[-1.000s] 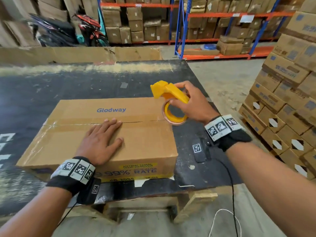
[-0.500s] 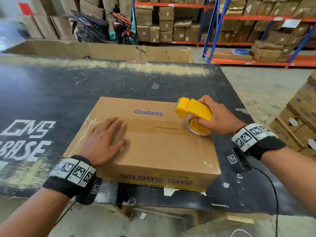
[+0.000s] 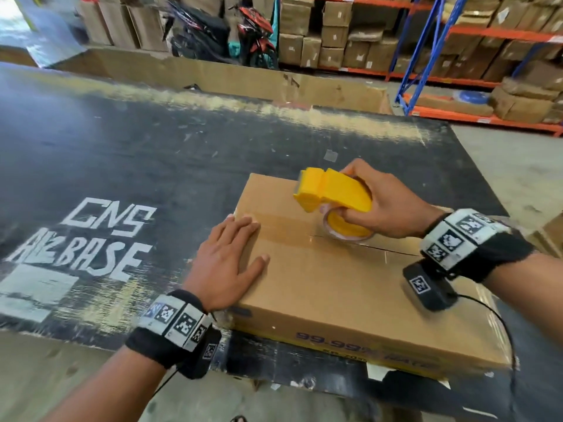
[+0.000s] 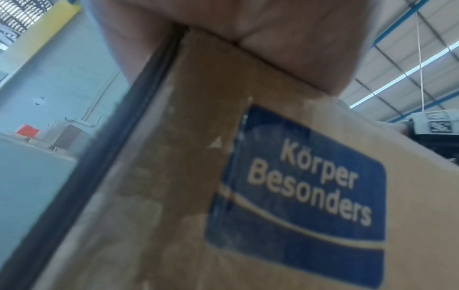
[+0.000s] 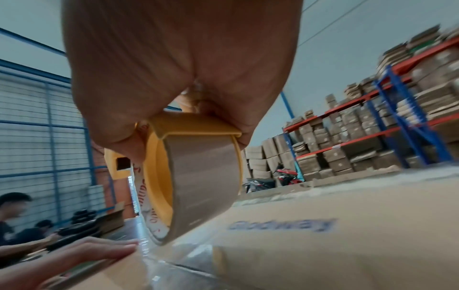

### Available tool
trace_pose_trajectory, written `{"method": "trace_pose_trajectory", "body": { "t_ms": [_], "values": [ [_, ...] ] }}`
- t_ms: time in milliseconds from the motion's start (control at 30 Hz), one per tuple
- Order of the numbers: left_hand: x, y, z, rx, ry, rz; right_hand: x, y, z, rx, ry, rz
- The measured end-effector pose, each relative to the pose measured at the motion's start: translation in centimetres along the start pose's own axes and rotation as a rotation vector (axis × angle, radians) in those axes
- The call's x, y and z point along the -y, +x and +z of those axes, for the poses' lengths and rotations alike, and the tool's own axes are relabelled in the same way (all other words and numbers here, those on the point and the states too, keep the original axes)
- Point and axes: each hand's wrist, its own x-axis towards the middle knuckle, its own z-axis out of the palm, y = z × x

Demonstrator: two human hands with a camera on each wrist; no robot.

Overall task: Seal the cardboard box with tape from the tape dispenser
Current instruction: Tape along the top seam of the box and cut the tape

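Box: my cardboard box (image 3: 335, 284) lies flat near the front edge of the black table (image 3: 137, 153), towards its right corner, blue "Glodway" print on top.
Seam: the centre seam (image 3: 393, 250) runs left to right; clear tape (image 5: 146, 253) covers its left stretch.
Dispenser: the yellow tape dispenser (image 3: 332, 193) stands over the seam, its tape roll (image 5: 198, 180) touching the box top.
Right hand: my right hand (image 3: 387, 205) wraps its fingers round the dispenser's handle.
Left hand: my left hand (image 3: 225, 263) lies flat, fingers straight, on the box's left end beside the tape.
Beyond: racks of cartons (image 3: 335, 35), parked motorbikes (image 3: 256, 35).
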Motion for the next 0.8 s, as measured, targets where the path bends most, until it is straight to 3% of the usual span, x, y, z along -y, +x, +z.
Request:
{"method": "trace_pose_trajectory", "body": {
  "t_ms": [200,400,500,633,800],
  "values": [
    [1.0,0.1,-1.0,0.029,-0.201,-0.015,4.6,5.5,5.2,0.085,0.044,-0.049],
    [3.9,3.9,-5.4,-0.069,-0.948,-0.322,4.4,5.8,5.9,0.098,0.039,0.023],
    [3.5,6.0,-6.7,0.025,-1.152,-0.406,4.6,5.8,6.0,0.100,0.039,0.035],
    [2.9,7.8,-6.6,0.154,-1.351,-0.406,4.6,6.0,6.1,0.095,0.041,0.037],
    [3.5,8.7,-6.0,0.216,-1.501,-0.452,4.0,5.5,6.3,0.078,0.042,0.045]
  ]
}}
